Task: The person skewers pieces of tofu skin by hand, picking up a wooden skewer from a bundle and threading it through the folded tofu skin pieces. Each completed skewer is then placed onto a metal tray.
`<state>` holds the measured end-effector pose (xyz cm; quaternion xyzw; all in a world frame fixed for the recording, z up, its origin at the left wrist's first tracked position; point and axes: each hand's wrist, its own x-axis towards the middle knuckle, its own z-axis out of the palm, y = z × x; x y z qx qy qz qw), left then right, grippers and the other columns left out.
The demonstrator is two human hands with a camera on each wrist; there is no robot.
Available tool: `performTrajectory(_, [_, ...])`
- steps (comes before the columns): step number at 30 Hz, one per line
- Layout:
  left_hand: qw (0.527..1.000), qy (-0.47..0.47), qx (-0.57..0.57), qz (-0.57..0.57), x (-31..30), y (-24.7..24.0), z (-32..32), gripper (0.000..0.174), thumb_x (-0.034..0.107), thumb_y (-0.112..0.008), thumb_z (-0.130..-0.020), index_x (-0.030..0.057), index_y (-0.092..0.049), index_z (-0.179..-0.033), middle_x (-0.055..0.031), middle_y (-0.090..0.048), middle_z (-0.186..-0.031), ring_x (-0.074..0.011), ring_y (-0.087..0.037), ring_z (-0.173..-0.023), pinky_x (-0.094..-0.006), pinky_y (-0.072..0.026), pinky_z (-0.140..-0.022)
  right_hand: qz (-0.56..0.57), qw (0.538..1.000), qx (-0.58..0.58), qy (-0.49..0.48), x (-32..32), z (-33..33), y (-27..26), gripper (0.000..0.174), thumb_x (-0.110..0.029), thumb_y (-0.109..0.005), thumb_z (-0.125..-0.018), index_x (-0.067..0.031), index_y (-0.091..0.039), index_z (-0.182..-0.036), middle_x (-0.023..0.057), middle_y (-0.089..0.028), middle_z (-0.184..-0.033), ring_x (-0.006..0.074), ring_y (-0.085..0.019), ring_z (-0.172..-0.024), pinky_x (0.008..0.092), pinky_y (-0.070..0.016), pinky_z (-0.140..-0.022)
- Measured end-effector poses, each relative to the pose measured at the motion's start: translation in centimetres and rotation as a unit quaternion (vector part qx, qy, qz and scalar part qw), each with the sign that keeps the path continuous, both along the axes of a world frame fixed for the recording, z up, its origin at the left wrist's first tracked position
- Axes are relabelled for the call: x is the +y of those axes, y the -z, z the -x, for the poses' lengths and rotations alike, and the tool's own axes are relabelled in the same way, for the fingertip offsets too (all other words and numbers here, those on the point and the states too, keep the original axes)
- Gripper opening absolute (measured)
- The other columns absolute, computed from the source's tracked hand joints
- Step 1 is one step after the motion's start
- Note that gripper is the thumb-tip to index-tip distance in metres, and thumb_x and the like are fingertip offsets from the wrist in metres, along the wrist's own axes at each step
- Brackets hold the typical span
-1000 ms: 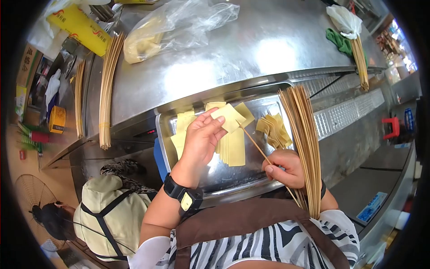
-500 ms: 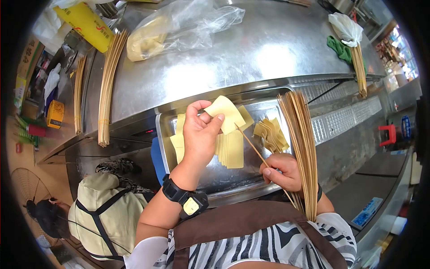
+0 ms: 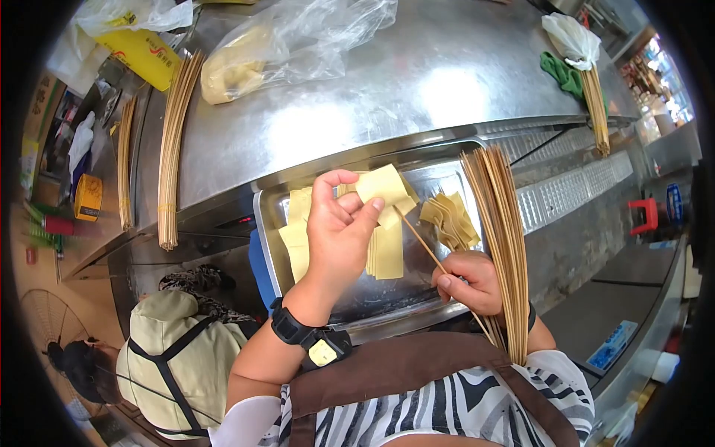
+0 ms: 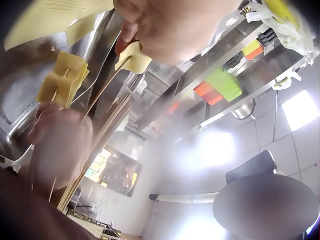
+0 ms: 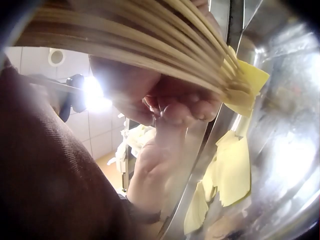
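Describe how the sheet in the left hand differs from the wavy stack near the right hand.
The sheet looks fairly smooth, while the stack ripples in waves.
The sheet seems a single layer; the stack has several.
The sheet is pinched by the left hand; the stack sits apart from that hand.
Both are yellow.

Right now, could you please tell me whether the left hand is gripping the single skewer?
No, the right hand grips the single skewer, while the left hand pinches a yellow sheet.
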<state>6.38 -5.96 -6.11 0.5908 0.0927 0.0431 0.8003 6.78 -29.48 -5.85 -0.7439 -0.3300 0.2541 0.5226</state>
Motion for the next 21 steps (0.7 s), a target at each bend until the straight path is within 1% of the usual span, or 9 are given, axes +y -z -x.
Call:
performTrajectory(3, [1.0,0.003,0.005,-0.016,-0.5,0.2,0.2,0.037,-0.001,-0.059,-0.093,0.0044,-0.038,-0.123,-0.0162,-0.068,-0.108,-0.0145,-0.065,-0.093,-0.0253,-0.0536,-0.073,0.0,1.0,-0.001,-0.002,0.1,-0.1,0.0,0.021,-0.014,-0.051,-0.096,-0.0009,-0.063,-0.084,0.005,-0.063,-0.066,0.0203,-0.061,-0.063,0.0338,-0.0464,-0.061])
performTrajectory(6, [1.0,0.003,-0.001,0.006,-0.8,0.1,0.0,0.043,-0.002,-0.059,-0.094,0.0046,-0.035,-0.129,-0.0156,-0.068,-0.108,-0.0144,-0.065,-0.096,-0.0257,-0.0542,-0.075,0.003,1.0,0.004,0.0,0.2,0.0,-0.1,0.021,-0.014,-0.051,-0.096,-0.0009,-0.063,-0.084,0.005,-0.063,-0.066,0.0202,-0.061,-0.063,0.0339,-0.0465,-0.061])
performTrajectory(8, [0.997,-0.047,0.0,0.065,-1.7,-0.2,-0.2,0.04,-0.002,-0.058,-0.095,0.004,-0.043,-0.131,-0.0032,-0.064,-0.088,-0.0025,-0.055,-0.072,-0.0193,-0.0456,-0.062,0.006,1.0,0.004,0.002,0.1,0.0,-0.1,0.021,-0.014,-0.051,-0.096,-0.0009,-0.063,-0.084,0.005,-0.063,-0.066,0.0202,-0.061,-0.063,0.034,-0.0465,-0.061])
performTrajectory(9, [0.997,-0.047,0.0,0.065,-1.4,0.2,-0.2,0.04,-0.002,-0.058,-0.095,0.004,-0.043,-0.131,-0.0032,-0.064,-0.088,-0.0025,-0.055,-0.072,-0.0193,-0.0456,-0.062,0.008,1.0,0.001,0.003,0.1,0.0,0.0,0.021,-0.014,-0.051,-0.096,-0.0009,-0.064,-0.085,0.0049,-0.063,-0.066,0.0201,-0.061,-0.063,0.034,-0.0465,-0.062])
performTrajectory(11, [0.991,0.021,0.102,0.08,-0.6,1.2,-0.4,0.033,0.004,-0.062,-0.095,0.0029,-0.057,-0.127,0.0014,-0.064,-0.085,-0.0012,-0.055,-0.072,-0.0189,-0.0467,-0.064,0.01,1.0,-0.002,0.004,0.1,0.1,0.0,0.021,-0.014,-0.051,-0.096,-0.0008,-0.064,-0.085,0.0048,-0.063,-0.066,0.0201,-0.061,-0.063,0.034,-0.0466,-0.062])
performTrajectory(12, [0.991,0.021,0.102,0.08,-0.6,1.3,-0.4,0.033,0.004,-0.062,-0.095,0.0029,-0.057,-0.127,0.0014,-0.064,-0.085,-0.0012,-0.055,-0.072,-0.0189,-0.0467,-0.064,0.008,1.0,-0.001,0.004,0.1,0.1,0.1,0.021,-0.014,-0.051,-0.096,-0.0008,-0.064,-0.085,0.0048,-0.063,-0.066,0.0199,-0.061,-0.063,0.0339,-0.0466,-0.062])
performTrajectory(14, [0.99,-0.003,0.118,0.081,-1.2,1.2,-0.2,0.028,0.009,-0.064,-0.095,0.0032,-0.065,-0.122,0.004,-0.064,-0.083,-0.001,-0.056,-0.073,-0.0192,-0.0484,-0.067,0.006,1.0,0.0,0.004,0.1,0.0,0.0,0.021,-0.014,-0.051,-0.096,-0.0008,-0.064,-0.086,0.0047,-0.063,-0.066,0.0197,-0.061,-0.063,0.0338,-0.0466,-0.061])
performTrajectory(18, [0.989,-0.009,0.129,0.065,-1.8,0.9,0.3,0.032,0.01,-0.064,-0.095,0.0022,-0.062,-0.126,0.0046,-0.064,-0.084,-0.0012,-0.056,-0.074,-0.0192,-0.0491,-0.068,-0.013,0.999,0.025,0.016,0.1,0.1,0.0,0.021,-0.014,-0.051,-0.096,-0.0006,-0.064,-0.086,0.0053,-0.062,-0.066,0.0182,-0.061,-0.061,0.0325,-0.0462,-0.059])
performTrajectory(21, [0.988,0.014,0.139,0.067,-2.3,0.6,0.8,0.034,0.01,-0.064,-0.095,-0.0001,-0.061,-0.127,0.0041,-0.064,-0.085,-0.0012,-0.056,-0.074,-0.0201,-0.0496,-0.068,-0.02,0.999,0.041,0.023,0.1,0.2,0.0,0.022,-0.014,-0.05,-0.097,-0.0004,-0.063,-0.086,0.0057,-0.062,-0.066,0.0175,-0.061,-0.06,0.0314,-0.0459,-0.058])
